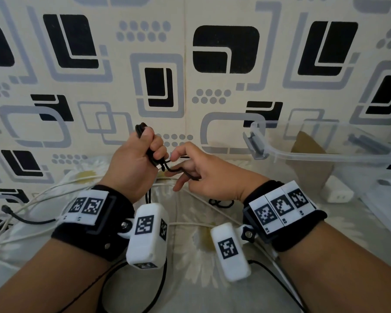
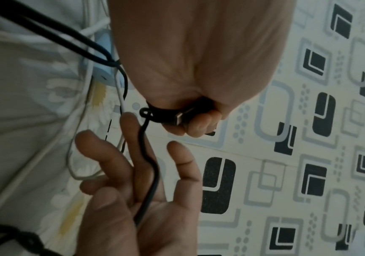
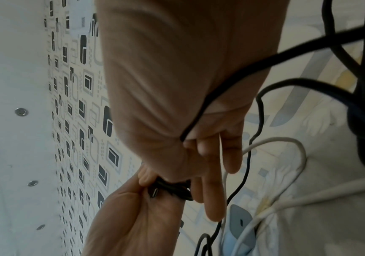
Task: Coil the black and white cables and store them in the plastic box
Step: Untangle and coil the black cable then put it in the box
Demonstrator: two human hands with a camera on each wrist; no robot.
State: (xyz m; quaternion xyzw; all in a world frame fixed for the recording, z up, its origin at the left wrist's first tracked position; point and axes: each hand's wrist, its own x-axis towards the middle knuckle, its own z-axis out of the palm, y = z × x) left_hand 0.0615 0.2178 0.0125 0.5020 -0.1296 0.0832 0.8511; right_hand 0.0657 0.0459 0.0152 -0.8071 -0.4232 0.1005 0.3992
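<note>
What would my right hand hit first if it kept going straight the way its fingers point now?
Most likely the left hand. The right hand points leftward at that fist, which grips the coiled thin black cable; the fingertips look nearly against it, though depth is hard to judge.

White cable (image 1: 43, 195), plastic box (image 1: 325, 154) and charger (image 1: 339, 195) lie on floral bedsheet (image 1: 190, 211).

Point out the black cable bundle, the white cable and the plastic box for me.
black cable bundle (image 1: 141, 130): head view, loops sticking out above the left fist.
white cable (image 3: 295, 143): right wrist view, top of its curved loop.
plastic box (image 1: 325, 156): head view, clear front rim.
</note>
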